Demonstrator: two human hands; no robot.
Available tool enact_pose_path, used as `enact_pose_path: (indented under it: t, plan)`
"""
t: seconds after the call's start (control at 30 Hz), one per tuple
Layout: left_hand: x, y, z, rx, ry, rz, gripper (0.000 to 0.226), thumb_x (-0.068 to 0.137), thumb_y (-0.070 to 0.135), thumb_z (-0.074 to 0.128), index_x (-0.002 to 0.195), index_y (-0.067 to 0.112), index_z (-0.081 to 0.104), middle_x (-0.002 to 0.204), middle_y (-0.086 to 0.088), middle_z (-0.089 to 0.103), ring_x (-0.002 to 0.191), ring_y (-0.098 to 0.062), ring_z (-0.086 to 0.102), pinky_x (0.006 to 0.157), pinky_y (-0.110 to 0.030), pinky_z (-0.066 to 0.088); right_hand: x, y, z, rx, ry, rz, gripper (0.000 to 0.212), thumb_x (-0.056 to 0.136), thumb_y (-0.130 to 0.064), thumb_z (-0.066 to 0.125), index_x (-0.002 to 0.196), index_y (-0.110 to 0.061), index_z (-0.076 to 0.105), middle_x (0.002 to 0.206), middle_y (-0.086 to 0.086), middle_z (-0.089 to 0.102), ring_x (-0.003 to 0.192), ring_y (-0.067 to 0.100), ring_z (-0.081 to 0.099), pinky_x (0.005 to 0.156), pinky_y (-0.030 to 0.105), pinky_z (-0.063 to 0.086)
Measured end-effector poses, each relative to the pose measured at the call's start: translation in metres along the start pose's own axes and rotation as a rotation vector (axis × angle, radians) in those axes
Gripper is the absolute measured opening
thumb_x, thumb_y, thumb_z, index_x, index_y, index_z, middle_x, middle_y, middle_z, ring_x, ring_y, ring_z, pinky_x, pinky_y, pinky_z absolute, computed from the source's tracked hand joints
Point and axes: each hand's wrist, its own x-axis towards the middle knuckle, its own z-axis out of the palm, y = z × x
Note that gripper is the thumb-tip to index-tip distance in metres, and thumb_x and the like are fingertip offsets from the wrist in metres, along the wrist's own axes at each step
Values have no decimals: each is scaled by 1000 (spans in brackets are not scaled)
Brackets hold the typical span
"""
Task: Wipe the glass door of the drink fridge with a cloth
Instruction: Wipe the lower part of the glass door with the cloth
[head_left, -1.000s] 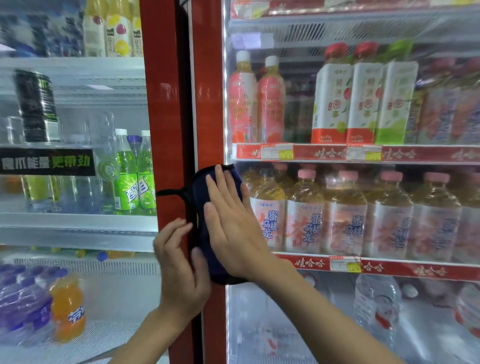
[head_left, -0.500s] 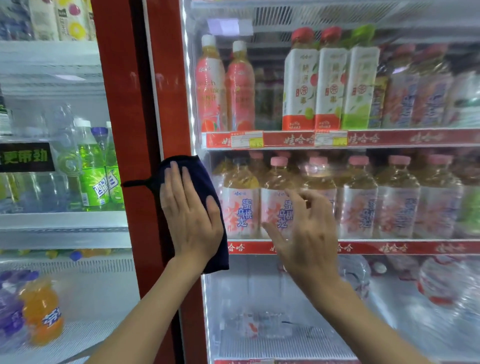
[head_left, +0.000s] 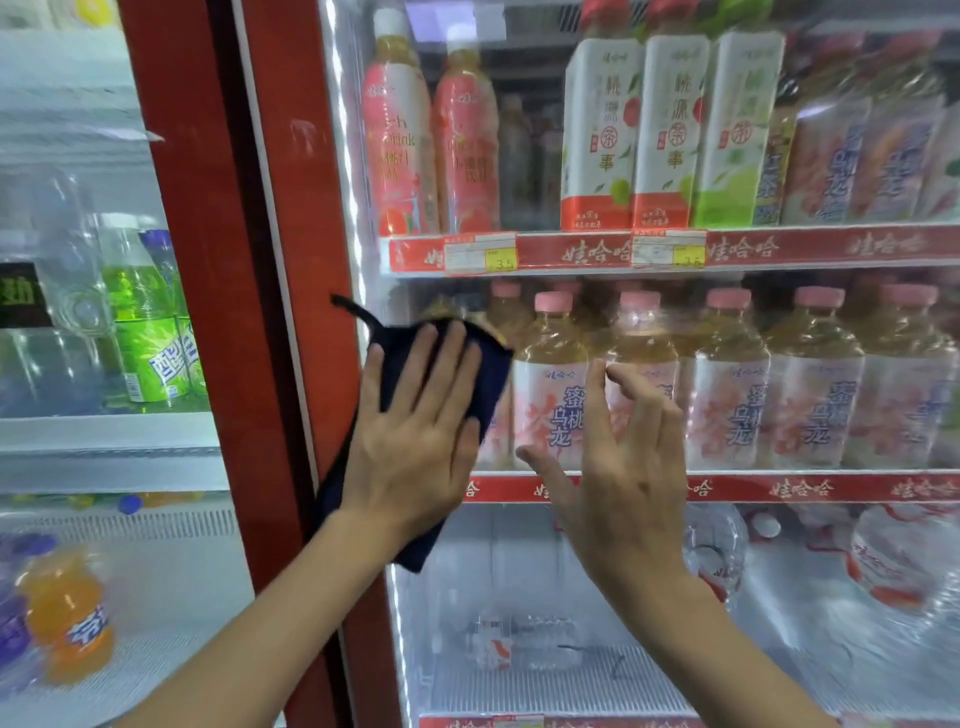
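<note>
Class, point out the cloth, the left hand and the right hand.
cloth (head_left: 493, 379): head view, upper right corner.
left hand (head_left: 410, 447): head view, back of hand.
right hand (head_left: 631, 499): head view, back of hand.

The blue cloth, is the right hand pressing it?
No, the left hand presses the dark blue cloth on the glass door; the right hand holds nothing.
</note>
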Motion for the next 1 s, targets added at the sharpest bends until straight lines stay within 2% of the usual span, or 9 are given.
enact_pose_path:
  t: [0.07, 0.13, 0.2, 0.3, 0.4, 0.5, 0.67, 0.8, 1.0]
  plan:
    - [-31, 15, 8, 6, -35, 61, 64, 103, 34, 37, 161, 11, 19, 170, -12, 5, 158, -24, 5, 126, -56, 2, -4, 7, -4, 6, -19, -28, 88, 84, -50, 77, 146, 7, 47, 140, 23, 47, 130, 37, 47, 111, 44, 44]
    - [-37, 15, 10, -16, -22, 77, 61, 102, 34, 40, 158, 12, 25, 168, -13, 11, 158, -24, 6, 126, -55, 3, -11, 20, -9, -18, -33, -28, 89, 86, -48, 77, 148, 7, 44, 147, 24, 44, 138, 38, 44, 116, 46, 40]
    - [-13, 8, 6, -75, 25, 70, 57, 102, 31, 41, 155, 11, 32, 165, -16, 19, 157, -24, 10, 126, -54, 6, -18, 38, -13, -54, -43, -24, 90, 87, -49, 73, 149, 9, 42, 152, 26, 40, 144, 40, 39, 119, 49, 37]
    - [49, -1, -7, -133, 104, -1, 54, 104, 26, 38, 154, 8, 36, 165, -16, 22, 156, -26, 16, 126, -55, 7, -21, 48, -10, -110, -45, -74, 90, 83, -51, 68, 144, 12, 47, 148, 30, 44, 141, 44, 44, 113, 53, 42]
    - [74, 5, -8, -85, 114, -43, 57, 106, 27, 34, 159, 6, 27, 167, -16, 18, 157, -27, 15, 126, -57, 6, -18, 46, -9, -156, -48, -75, 91, 72, -43, 83, 137, 14, 53, 137, 31, 53, 132, 45, 51, 105, 55, 50]
    - [57, 18, -1, -62, 84, -52, 60, 107, 28, 32, 160, 5, 19, 168, -15, 13, 157, -27, 11, 126, -58, 5, -18, 44, -12, -163, -56, -71, 93, 62, -36, 93, 132, 13, 59, 133, 30, 56, 130, 44, 52, 106, 54, 50]
    - [-10, 66, 18, -20, -43, 131, 62, 105, 32, 34, 161, 8, 19, 170, -11, 11, 158, -25, 10, 126, -56, 6, -19, 43, -13, -130, -79, -54, 91, 70, -43, 89, 136, 10, 56, 138, 24, 49, 133, 41, 48, 109, 51, 48]
    - [-16, 62, 15, 30, -96, 254, 62, 105, 32, 34, 161, 12, 20, 170, -9, 12, 158, -23, 10, 126, -53, 5, -19, 70, -31, -56, -105, -76, 81, 85, -34, 82, 147, 4, 47, 151, 22, 45, 143, 37, 43, 116, 51, 41]
    - [81, 60, 2, -17, 23, -8, 60, 106, 31, 28, 161, 8, 20, 168, -12, 12, 157, -26, 11, 125, -60, 9, -17, 127, -37, -119, -75, -104, 89, 76, -49, 85, 144, -2, 52, 145, 19, 53, 135, 35, 49, 110, 50, 46]
